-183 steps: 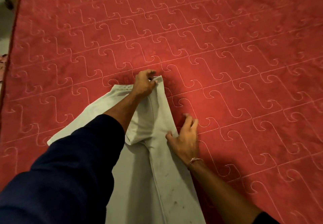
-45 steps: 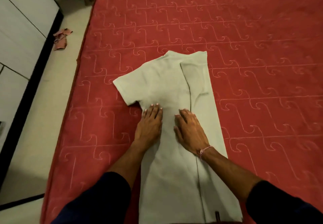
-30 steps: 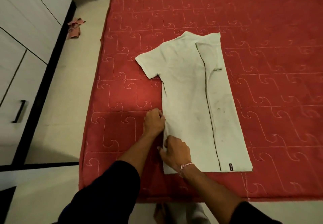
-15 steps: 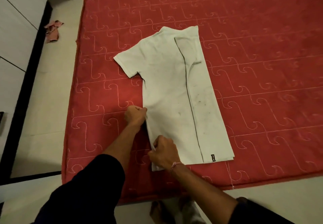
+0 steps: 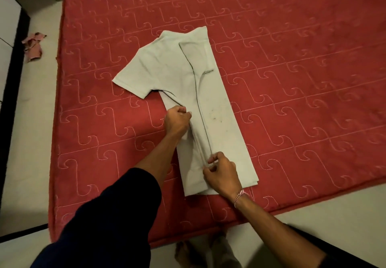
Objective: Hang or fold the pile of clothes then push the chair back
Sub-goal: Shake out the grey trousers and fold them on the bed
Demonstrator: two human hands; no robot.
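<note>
A pale grey-white T-shirt (image 5: 219,108) lies lengthwise on the red quilted bed (image 5: 292,79), collar away from me. Its right side is folded in over the body, and the left sleeve still sticks out to the left. My left hand (image 5: 177,121) grips the shirt's left side edge just below the sleeve. My right hand (image 5: 221,173) pinches the same edge lower down, near the hem. That left edge is lifted and brought over toward the shirt's middle. Dark smudges show on the folded right panel.
The bed's near edge (image 5: 292,200) runs just below the shirt's hem, with pale floor (image 5: 31,142) to the left and in front. A crumpled pink cloth (image 5: 33,46) lies on the floor at far left, beside a white cabinet with black trim (image 5: 10,83).
Both hands have carried the shirt's left side edge rightward, from the outer edge over to the middle. The hem tag on the right panel is now covered.
</note>
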